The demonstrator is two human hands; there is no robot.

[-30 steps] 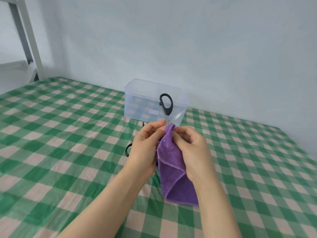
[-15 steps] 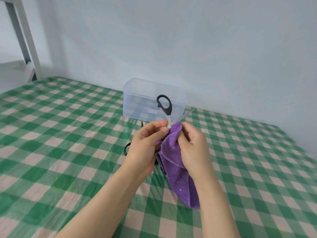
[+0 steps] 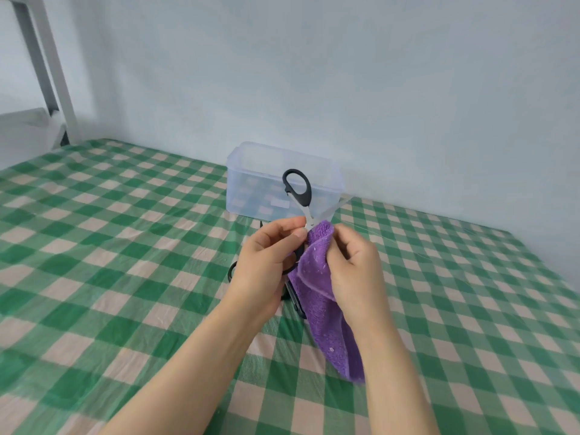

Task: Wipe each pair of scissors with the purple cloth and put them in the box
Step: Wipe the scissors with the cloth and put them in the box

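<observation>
My left hand (image 3: 266, 262) pinches a pair of black-handled scissors (image 3: 299, 193) near the pivot, one handle loop pointing up in front of the box. My right hand (image 3: 354, 265) grips the purple cloth (image 3: 317, 284), whose top is bunched around the scissors' blades while the rest hangs down to the table. The blades are hidden by the cloth and my fingers. The clear plastic box (image 3: 251, 180) stands open behind my hands. More black-handled scissors (image 3: 232, 271) lie on the table under my left hand, mostly hidden.
A green and cream checked tablecloth (image 3: 125, 246) covers the table. A pale wall runs close behind the box. At the far left stands a grey-white frame post (image 3: 53, 67) with a low shelf.
The cloth's top has slid a little higher up the scissors, and the hanging part has swung down to the right. Both hands stay close together in front of the box.
</observation>
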